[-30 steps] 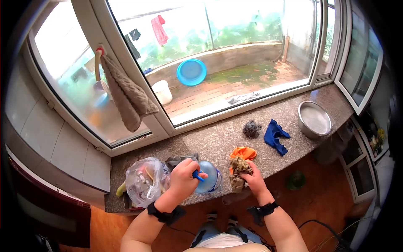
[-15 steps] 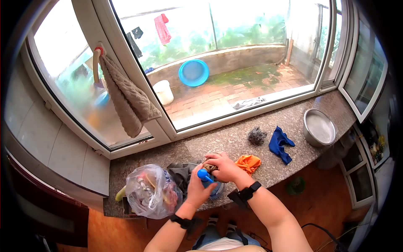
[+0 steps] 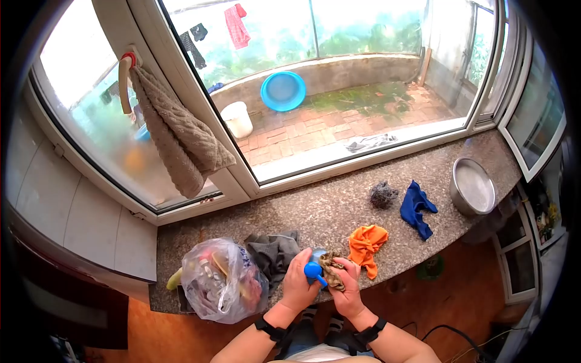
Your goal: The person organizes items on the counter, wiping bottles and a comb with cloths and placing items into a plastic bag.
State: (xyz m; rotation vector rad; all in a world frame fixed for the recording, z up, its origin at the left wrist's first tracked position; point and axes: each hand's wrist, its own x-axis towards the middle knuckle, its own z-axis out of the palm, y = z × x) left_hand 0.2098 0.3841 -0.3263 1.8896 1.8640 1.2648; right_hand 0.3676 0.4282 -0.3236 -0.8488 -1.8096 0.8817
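Observation:
In the head view my left hand (image 3: 299,283) is closed around a clear bluish pump bottle with a blue top (image 3: 313,270), its spout pointing toward me and to the right. Pressed close against the bottle is a crumpled brown patterned cloth (image 3: 331,269). My right hand (image 3: 347,287) grips this cloth from the right side. Most of the bottle's body is hidden by my fingers and the cloth. A dark grey cloth (image 3: 273,253) lies on the counter just left of my left hand. An orange cloth (image 3: 367,247) lies right of my right hand.
On the granite counter (image 3: 315,206), a filled clear plastic bag (image 3: 223,281) stands at the left. Farther right are a dark mesh scrubber (image 3: 383,195), a blue cloth (image 3: 417,210) and a metal basin (image 3: 474,187). A towel (image 3: 175,130) hangs by the window.
Both hands have drawn nearer to me and slightly right with the bottle and brown cloth. My right hand has moved from the bottle's far side to its right. The view has shifted a little.

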